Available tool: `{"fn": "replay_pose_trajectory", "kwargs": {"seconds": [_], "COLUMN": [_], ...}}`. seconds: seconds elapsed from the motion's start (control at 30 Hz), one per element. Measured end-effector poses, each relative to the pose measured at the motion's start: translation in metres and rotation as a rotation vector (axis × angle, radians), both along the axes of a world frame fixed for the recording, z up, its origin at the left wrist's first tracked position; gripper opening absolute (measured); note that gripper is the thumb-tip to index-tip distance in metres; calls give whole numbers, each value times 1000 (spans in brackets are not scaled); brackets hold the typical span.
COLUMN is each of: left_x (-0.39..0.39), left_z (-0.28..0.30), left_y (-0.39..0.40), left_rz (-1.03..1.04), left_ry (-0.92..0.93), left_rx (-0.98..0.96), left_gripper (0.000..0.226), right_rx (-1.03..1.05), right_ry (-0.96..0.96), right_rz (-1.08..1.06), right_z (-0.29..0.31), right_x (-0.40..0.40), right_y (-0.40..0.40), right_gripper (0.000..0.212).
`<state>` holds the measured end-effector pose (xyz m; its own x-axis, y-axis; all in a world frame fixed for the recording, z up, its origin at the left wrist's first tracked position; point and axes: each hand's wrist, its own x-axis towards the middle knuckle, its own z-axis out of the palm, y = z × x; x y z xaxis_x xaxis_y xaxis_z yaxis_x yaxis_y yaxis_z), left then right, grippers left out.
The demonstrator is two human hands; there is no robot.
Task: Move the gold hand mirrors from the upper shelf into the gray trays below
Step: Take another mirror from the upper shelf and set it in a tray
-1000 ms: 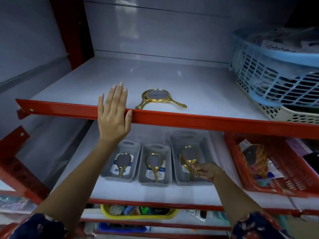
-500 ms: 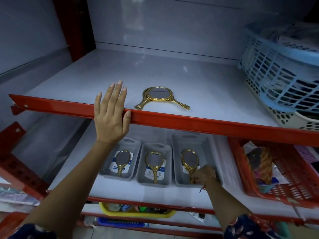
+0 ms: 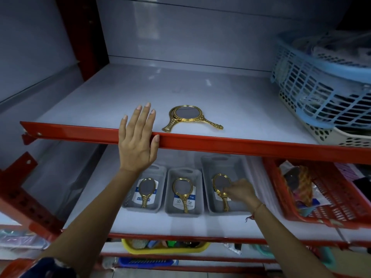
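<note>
On upper shelf (image 3: 251,109): stacked mirrors (image 3: 187,115), two it seems, flat near front edge, handles splayed toward the edge. They lie just right of left hand (image 3: 136,141), which rests spread on the red rail (image 3: 241,146). Left is nearer. Right hand (image 3: 240,190) is down in right tray (image 3: 212,165), fingers curled at the mirror (image 3: 219,185) there; contact unclear. Other two trays each hold one. White laminate, open around the stack.

The left hand (image 3: 137,141) lies flat over the upper shelf's red front rail (image 3: 220,144), beside two stacked gold mirrors (image 3: 187,116). Below, three gray trays (image 3: 183,212) each hold a mirror; the right hand (image 3: 241,190) touches the rightmost mirror (image 3: 219,187).
</note>
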<state>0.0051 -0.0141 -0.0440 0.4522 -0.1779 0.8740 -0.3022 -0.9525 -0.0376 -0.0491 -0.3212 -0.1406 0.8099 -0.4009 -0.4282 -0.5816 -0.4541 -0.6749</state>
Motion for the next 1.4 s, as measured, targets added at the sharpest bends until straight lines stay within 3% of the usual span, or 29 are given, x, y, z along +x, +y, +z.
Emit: {"fn": "replay_pose_trajectory", "kwargs": {"seconds": [0.13,0.23,0.5,0.63,0.77,0.87,0.9,1.13,1.27,1.4], "left_x": [-5,-10,-23,-25,-27,-29,-29,-28,-27,-26], "left_z": [3,6,15,17,19,19,20,17,15,15], "left_y": [1,3,8,11,11,10,10,9,10,11], "left_rz": [-33,-58,-88,-90,-83,-77,-79,-71,-72,-70], "left_ry": [51,115,260,297,319,328,328,337,334,322], "left_rx": [-10,-7,32,55,60,52,47,32,45,56], "left_gripper": [55,55,54,53,53,54,54,54,54,54], "right_rx": [254,368,483,351,66,-252,-250,-107,147,433], "right_ry": [4,-39,-283,-403,-367,-189,-137,12,52,-64], "right_rz": [103,222,362,299,239,327,333,368,354,316], "right_z": [67,122,228,246,244,240,239,241,242,242], "right_x": [-23,-44,-38,4,48,68,72,82,81,63], "right_y": [20,38,66,71,72,75,77,81,74,61], "right_gripper": [33,28,26,23,15,39,45,43,13,8]}}
